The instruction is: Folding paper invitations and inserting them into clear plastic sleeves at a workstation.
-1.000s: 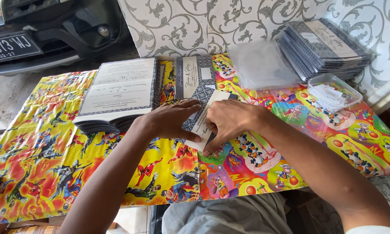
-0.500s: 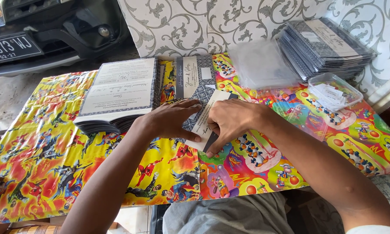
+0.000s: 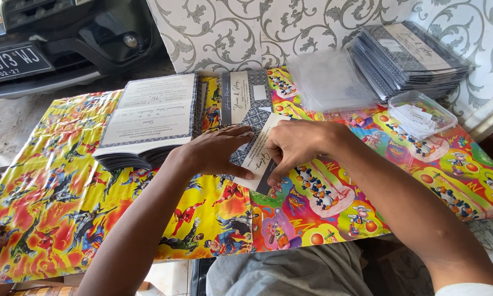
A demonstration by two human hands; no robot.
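Two hands are seen in the head view pressing one patterned card [image 3: 256, 147] flat on the colourful tabletop [image 3: 65, 186]. The left hand [image 3: 216, 151] is laid over the card's left part, its grip spread and flat; the right hand [image 3: 293, 143] has its grip narrowed, fingertips pinching the card's lower edge. A stack of printed sheets [image 3: 148, 118] lies just left. Edges are best kept aligned and pressure held even, it is judged.
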